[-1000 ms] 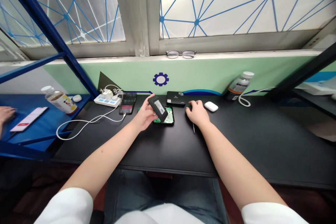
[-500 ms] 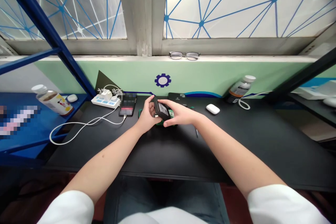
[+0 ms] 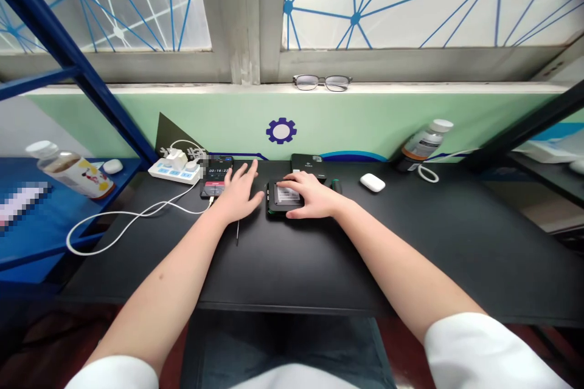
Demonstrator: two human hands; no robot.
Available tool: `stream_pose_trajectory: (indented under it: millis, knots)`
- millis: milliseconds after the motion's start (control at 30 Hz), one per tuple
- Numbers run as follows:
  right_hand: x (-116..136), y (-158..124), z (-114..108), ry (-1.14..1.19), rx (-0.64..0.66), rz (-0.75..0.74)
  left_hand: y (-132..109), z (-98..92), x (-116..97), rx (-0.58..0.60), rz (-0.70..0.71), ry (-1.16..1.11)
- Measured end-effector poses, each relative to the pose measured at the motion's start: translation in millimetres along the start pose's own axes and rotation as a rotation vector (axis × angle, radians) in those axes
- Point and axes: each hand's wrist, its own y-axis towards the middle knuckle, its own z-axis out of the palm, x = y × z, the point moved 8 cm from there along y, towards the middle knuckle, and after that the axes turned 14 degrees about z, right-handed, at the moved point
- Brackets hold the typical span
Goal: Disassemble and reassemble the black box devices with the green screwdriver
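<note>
A black device (image 3: 283, 197) with a white label lies flat on the black table (image 3: 319, 267), with a green board edge showing under its near side. My right hand (image 3: 312, 196) rests on the device, fingers stretched over its top and thumb along its near edge. My left hand (image 3: 239, 190) lies open just to the left, fingers spread flat on the table between the device and a phone (image 3: 217, 175) showing a timer. A thin dark tool (image 3: 237, 233) lies by my left wrist.
A black cover (image 3: 306, 163) sits behind the device, a white earbud case (image 3: 373, 182) and a bottle (image 3: 424, 141) to the right. A power strip (image 3: 176, 171) with a white cable (image 3: 118, 219) is at the left, beside a blue shelf (image 3: 55, 219). Glasses (image 3: 322, 82) rest on the sill.
The black device was held tilted in my left hand, then both hands brought it down flat onto the green board. My left hand let go and now lies open beside it.
</note>
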Motion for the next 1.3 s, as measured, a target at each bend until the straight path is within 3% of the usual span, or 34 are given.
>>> stream_pose_trajectory:
  millis: [133,300,700,1300]
  knots:
    - [4.6,-1.2,5.5,-0.047,-0.028,-0.035,-0.7,12.5,-7.6,0.116,0.04,-0.066]
    - [5.7,-3.4,6.2,-0.074,-0.041,-0.029,-1.0,13.8,-8.9,0.194,0.101,-0.052]
    - [17.0,-9.3,3.9,-0.153,-0.105,-0.024,0.3,17.4,-11.4,0.172,0.217,0.011]
    - [2.1,-7.1,19.8,-0.014,-0.002,0.067,-2.5,12.5,-8.0,0.143,0.179,-0.028]
